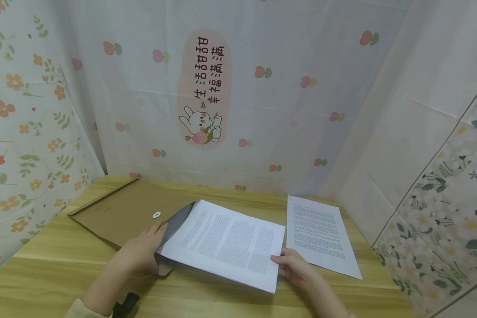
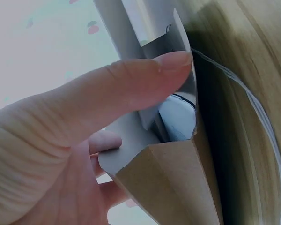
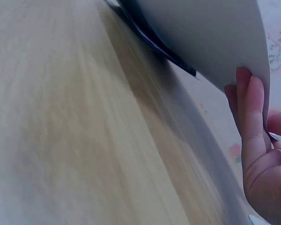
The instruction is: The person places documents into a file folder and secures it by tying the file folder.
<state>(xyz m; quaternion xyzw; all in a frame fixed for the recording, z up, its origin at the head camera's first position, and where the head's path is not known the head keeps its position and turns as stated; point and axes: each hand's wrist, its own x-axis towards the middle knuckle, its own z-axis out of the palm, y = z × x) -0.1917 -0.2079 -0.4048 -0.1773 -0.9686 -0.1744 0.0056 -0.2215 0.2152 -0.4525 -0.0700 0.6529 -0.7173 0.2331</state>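
A brown kraft paper document envelope (image 1: pixel 127 210) lies on the table at the left, its mouth facing right. My left hand (image 1: pixel 143 249) grips the envelope at its mouth; in the left wrist view the thumb (image 2: pixel 131 86) lies across the gaping mouth. Printed sheets (image 1: pixel 230 240) reach out of the mouth, their left end inside the envelope. At their right edge my right hand (image 1: pixel 296 267) pinches the sheets, thumb on top and fingers (image 3: pixel 253 112) underneath. How far the sheets extend inside is hidden.
Another printed sheet (image 1: pixel 318 229) lies flat at the right of the wooden table (image 1: pixel 206 300). A white string (image 2: pixel 257 103) trails beside the envelope. Near my left forearm is a black object (image 1: pixel 126 304), partly covered. Patterned cloth (image 1: pixel 286 132) hangs behind the table.
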